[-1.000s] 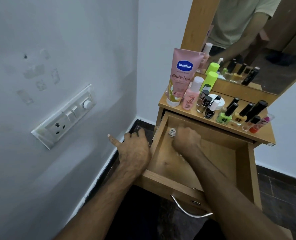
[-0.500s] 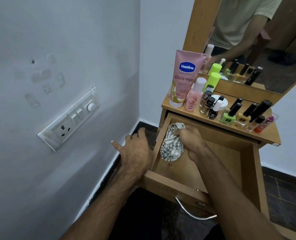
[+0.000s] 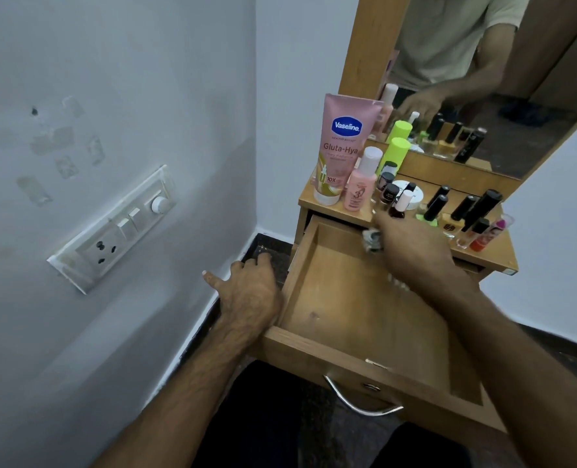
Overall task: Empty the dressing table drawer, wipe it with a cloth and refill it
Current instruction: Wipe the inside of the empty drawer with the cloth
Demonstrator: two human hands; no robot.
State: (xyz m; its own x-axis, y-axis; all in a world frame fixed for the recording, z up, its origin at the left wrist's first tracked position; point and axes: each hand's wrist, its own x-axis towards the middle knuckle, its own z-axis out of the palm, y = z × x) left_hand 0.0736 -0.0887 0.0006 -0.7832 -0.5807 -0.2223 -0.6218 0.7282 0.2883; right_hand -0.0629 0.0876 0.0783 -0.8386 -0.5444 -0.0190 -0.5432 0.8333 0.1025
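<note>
nearest to me, at about 6 o'clock, the drawer's front panel sticks out toward the person, with its curved metal handle hanging below. the drawer is pulled well open and its wooden floor is bare.

at 9 o'clock of the drawer, the left hand rests against the outer face of the drawer's left wall, fingers spread and relaxed, the thumb pointing off toward the white wall; it grips nothing.

further in, at about 1 o'clock of the drawer, the right hand is curled round a bunched grey-and-white cloth, holding it at the back of the drawer just under the counter's front edge. only a small wad of the cloth shows past the fingers. the two hands are well apart, on either side of the drawer's left wall.

beyond that, the counter carries the things from the drawer: a tall pink lotion tube standing at the left end, a small pink bottle just beside it, a lime green bottle behind, then a row of dark-capped nail polish bottles running toward 3 o'clock, with a red-orange tube at the right end.

farthest off, the mirror leans above the counter and reflects the bottles and the person's arm. at 9 o'clock, on the white wall, sits a switch plate with a socket and a dial.
</note>
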